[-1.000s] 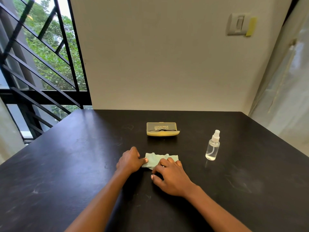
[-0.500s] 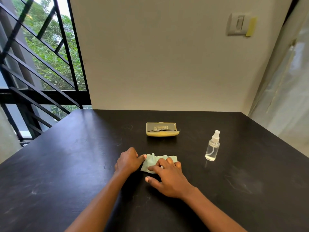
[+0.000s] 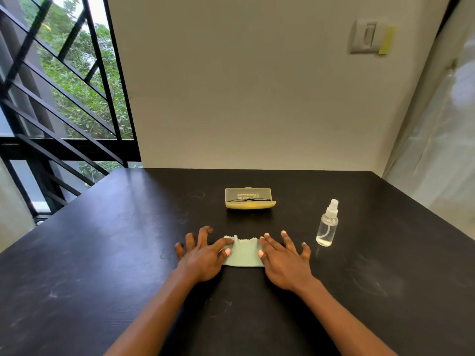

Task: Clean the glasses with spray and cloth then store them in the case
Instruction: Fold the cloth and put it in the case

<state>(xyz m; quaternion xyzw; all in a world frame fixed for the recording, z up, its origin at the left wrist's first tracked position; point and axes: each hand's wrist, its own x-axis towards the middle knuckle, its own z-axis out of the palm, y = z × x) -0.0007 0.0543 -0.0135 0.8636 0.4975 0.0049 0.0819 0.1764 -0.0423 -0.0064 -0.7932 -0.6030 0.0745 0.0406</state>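
Both hands flat on the table (image 3: 102, 253), fingers splayed, nothing gripped. Left hand (image 3: 203, 255) sits at the left edge of the green cloth (image 3: 244, 254), thumb and index tips touching that edge; right hand (image 3: 282, 260) is at the right edge, thumb and index resting on it. The hands are apart with the cloth between them. Cloth lies flat, folded or bunched a bit at its far left corner, long axis running left-right across the person. Case (image 3: 250, 199) is straight ahead of the cloth, further from the person, well apart from both hands, lid up and open. A thin dark frame shows inside it, so the glasses (image 3: 249, 200) look to be in the case; lenses too small to make out. Case long axis also runs left-right, parallel to the cloth. It sits roughly on the centreline, marginally closer to the right hand's side, so either hand can reach forward for it. Spray bottle (image 3: 327, 223) stands upright to the right, just beyond the right hand's fingertips, clearly the right hand's pick. My read: cleaning hasn't started, cloth is just laid out. Next move probably a forward reach into the case, lifting the frame along its long axis.
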